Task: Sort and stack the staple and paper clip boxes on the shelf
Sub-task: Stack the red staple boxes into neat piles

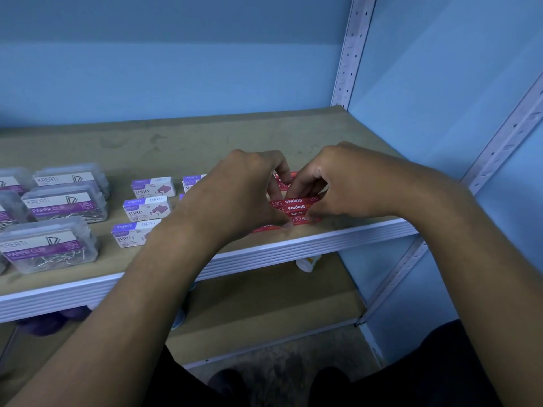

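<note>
Red staple boxes [294,207]: your left hand [244,198] and right hand [346,183] pinch them; uneven pressure could topple the stack.

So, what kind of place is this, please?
Probably a stationery storeroom: a slotted metal shelving unit against a bare wall, with paper clip boxes and staple boxes laid out in rows on its shelf.

bare forearms [164,274], dark trousers [426,371]

On the brown wooden shelf board [182,142], white-and-purple cardboard staple boxes [146,208] sit mid-board. Clear plastic paper clip boxes [66,205] lie left of them. Red cardboard staple boxes [293,207] lie right, between both hands.
</note>
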The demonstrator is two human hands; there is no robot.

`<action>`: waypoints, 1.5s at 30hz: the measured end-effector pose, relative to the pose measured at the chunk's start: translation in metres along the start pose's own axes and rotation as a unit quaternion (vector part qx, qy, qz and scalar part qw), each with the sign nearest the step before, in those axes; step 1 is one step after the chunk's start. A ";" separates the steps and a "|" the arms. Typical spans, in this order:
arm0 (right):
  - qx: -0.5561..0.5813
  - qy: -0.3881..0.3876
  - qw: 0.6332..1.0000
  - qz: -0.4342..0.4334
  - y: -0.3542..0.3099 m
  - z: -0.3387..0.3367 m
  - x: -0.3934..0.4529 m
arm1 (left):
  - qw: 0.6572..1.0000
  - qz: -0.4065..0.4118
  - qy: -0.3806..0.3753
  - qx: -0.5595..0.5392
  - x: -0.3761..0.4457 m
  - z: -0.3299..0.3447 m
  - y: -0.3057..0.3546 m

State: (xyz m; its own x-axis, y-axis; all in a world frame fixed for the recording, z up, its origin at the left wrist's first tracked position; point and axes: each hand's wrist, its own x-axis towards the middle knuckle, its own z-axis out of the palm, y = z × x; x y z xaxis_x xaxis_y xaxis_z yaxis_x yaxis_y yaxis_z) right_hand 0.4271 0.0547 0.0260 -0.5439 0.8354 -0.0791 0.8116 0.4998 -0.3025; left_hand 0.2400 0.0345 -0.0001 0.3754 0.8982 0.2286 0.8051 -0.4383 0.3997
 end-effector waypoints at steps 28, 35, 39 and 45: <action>0.035 0.096 0.994 0.030 0.019 0.002 0.027 | 0.996 -0.032 0.017 0.077 0.022 -0.013 -0.023; 0.033 0.086 0.995 0.028 0.019 0.007 0.041 | 0.995 -0.046 -0.018 0.088 0.030 -0.010 -0.028; 0.036 0.095 0.995 0.021 0.019 0.010 0.045 | 0.996 -0.047 -0.011 0.081 0.031 -0.009 -0.031; 0.021 0.107 0.994 0.017 0.020 0.012 0.048 | 0.997 -0.060 0.007 0.055 0.030 -0.010 -0.031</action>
State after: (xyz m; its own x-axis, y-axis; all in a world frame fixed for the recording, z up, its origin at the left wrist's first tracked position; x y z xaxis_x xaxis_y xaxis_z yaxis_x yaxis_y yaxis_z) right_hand 0.4146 0.1023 0.0048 -0.4550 0.8833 0.1132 0.8165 0.4645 -0.3429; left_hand 0.2214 0.0749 0.0031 0.2671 0.9430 0.1984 0.8895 -0.3204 0.3257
